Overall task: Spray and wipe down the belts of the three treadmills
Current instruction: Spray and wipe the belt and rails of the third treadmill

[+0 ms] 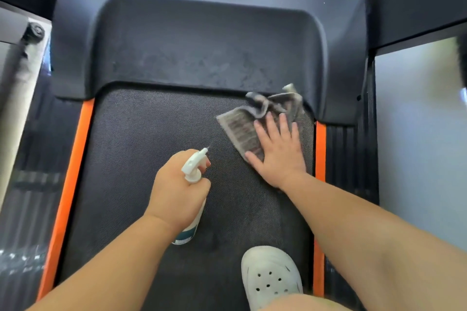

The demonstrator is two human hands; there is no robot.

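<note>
The belt [151, 134] is looking black and dotty. The cloth [237, 126] under the right fingers [271, 121] is showing grey stripes. The spray bottle [193, 166] in the left fingers [201, 184] is looking white.

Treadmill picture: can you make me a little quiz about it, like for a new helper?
1. True or false: the left hand grips the spray bottle.
2. The right hand presses flat on: A) a grey cloth B) a sponge C) a brush
3. Fill in: the side strips beside the belt are ____.
Key: 1 true; 2 A; 3 orange.
</note>
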